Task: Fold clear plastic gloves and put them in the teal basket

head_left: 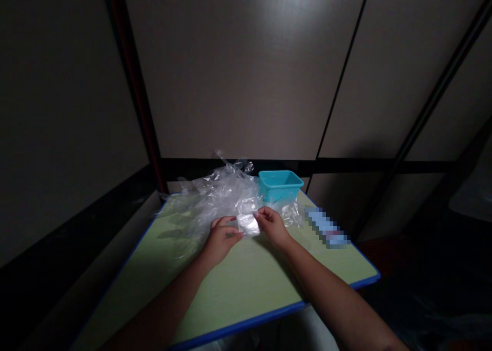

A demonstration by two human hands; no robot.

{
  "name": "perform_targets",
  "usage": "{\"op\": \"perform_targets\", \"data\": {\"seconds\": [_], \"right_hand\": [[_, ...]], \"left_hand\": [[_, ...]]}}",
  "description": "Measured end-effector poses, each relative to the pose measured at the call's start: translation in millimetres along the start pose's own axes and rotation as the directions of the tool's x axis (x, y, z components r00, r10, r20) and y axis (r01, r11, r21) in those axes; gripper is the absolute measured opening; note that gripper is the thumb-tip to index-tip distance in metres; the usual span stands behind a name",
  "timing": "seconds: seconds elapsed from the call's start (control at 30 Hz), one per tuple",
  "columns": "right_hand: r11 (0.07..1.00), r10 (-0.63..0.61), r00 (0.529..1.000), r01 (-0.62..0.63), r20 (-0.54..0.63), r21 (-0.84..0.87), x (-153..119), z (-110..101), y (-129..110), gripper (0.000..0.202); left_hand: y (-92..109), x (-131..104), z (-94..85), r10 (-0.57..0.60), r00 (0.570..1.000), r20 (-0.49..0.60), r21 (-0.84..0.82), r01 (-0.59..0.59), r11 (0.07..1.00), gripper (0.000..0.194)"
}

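Note:
A small folded piece of clear plastic, which looks like a plastic bag point(249, 224), is held just above the table between my two hands. My left hand point(221, 238) is at its left side, thumb on the lower left corner and the index finger stretched toward the upper left edge. With thumb and fingers pinched together, my right hand point(272, 227) grips the upper right edge. Right behind them spreads a loose heap of crumpled clear plastic bags point(223, 189); single bags in it are hard to tell apart.
A turquoise plastic basket point(280, 189) stands at the back right, with some clear plastic around its base. A blurred-out light blue flat object point(326, 228) lies near the right edge. The light green table point(238, 294) has a blue rim. Cabinet panels point(238, 84) rise behind it.

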State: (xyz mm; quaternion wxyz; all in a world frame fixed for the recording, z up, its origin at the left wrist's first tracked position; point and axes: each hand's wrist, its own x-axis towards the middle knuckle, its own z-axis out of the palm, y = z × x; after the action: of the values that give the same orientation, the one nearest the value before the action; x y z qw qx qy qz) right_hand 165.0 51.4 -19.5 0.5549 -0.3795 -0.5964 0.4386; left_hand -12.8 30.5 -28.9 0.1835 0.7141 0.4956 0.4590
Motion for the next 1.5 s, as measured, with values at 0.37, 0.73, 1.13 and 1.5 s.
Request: {"op": "perform_targets", "data": {"seconds": [0.37, 0.73, 1.13, 1.5], "right_hand": [[0.969, -0.17, 0.984, 0.156, -0.06, -0.194, -7.8, 4.9, -1.4, 0.023], [0.993, -0.062, 0.998, 0.062, -0.003, -0.101, -4.4, 10.0, 6.0, 0.036], [0.948, -0.152, 0.987, 0.133, -0.048, -0.288, -6.1, 8.3, -2.4, 0.032], [0.939, -0.239, 0.948, 0.171, -0.209, -0.297, -6.7, -8.2, -36.4, 0.03]], "left_hand": [[-0.4, 0.0, 2.5, 0.004, 0.999, 0.038, -0.024, -0.003, 1.0, 0.015], [-1.1, 0.7, 0.3, 0.013, 0.999, 0.036, -0.048, -0.011, 0.999, 0.026], [-6.5, 1.3, -0.5, 0.032, 0.999, -0.017, -0.044, -0.033, 0.999, 0.02], [25.2, 33.4, -26.7, 0.008, 0.998, -0.068, 0.032, -0.005, 0.999, 0.039]]}}
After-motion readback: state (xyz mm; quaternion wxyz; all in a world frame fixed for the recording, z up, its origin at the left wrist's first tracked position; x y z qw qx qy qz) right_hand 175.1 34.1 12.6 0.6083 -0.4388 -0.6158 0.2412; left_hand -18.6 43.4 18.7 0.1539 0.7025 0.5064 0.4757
